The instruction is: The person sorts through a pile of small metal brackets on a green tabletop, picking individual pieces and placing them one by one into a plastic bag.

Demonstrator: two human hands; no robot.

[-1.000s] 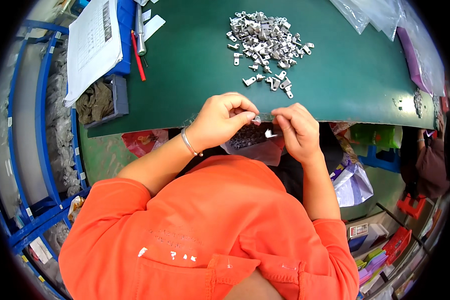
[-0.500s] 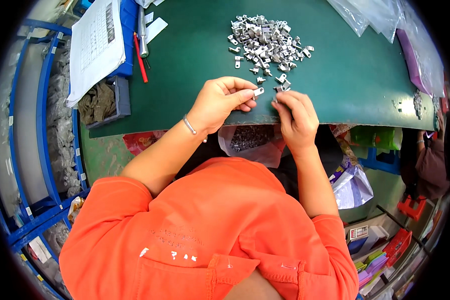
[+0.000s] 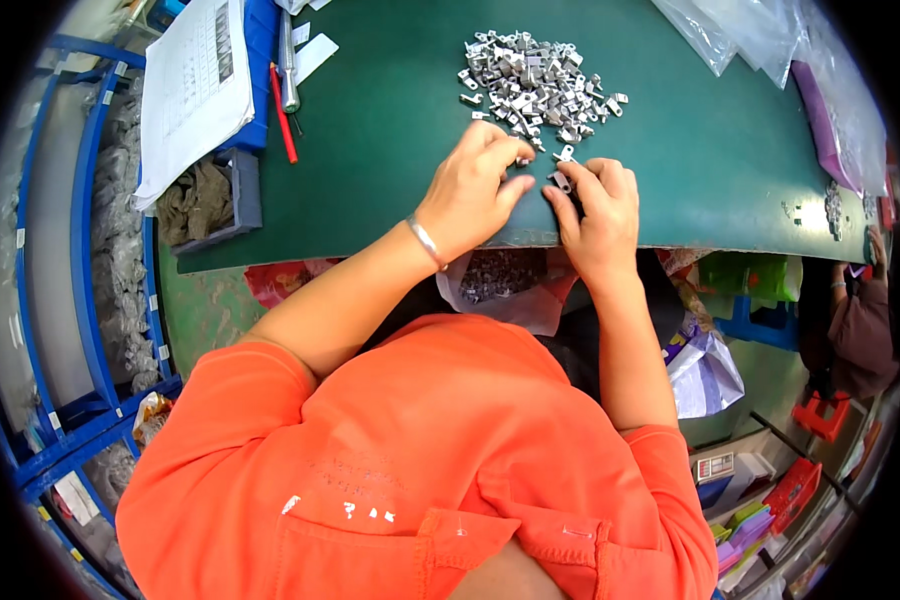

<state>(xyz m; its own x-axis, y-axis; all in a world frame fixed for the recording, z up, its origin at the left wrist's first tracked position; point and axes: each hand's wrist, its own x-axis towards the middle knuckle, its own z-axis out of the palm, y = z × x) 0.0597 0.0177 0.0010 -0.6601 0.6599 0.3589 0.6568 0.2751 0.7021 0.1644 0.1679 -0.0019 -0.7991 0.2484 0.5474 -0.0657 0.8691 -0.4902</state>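
Note:
A heap of small silvery metal brackets [image 3: 535,85], bent tabs with holes, lies on the green table [image 3: 390,90]. At the heap's near edge my left hand [image 3: 473,190] reaches out, thumb spread away from the curled fingers, its fingertips at a small loose bracket [image 3: 522,161]. No piece shows in its grasp. My right hand [image 3: 602,208] pinches one metal bracket [image 3: 560,182] between thumb and forefinger, close to the table's near side. Another loose bracket [image 3: 566,154] lies just beyond those fingertips.
Below the table edge an open bag [image 3: 500,275] holds many small metal parts. At left are a grey bin [image 3: 245,195] with cloth or gloves, a red pen [image 3: 283,115] and papers [image 3: 195,95]. Plastic bags [image 3: 760,35] lie far right. Another person [image 3: 865,330] sits at right.
My left hand has let go of the bracket it held and moved forward toward the heap, its thumb opening. My right hand stays near its place, with a bracket now showing at its fingertips.

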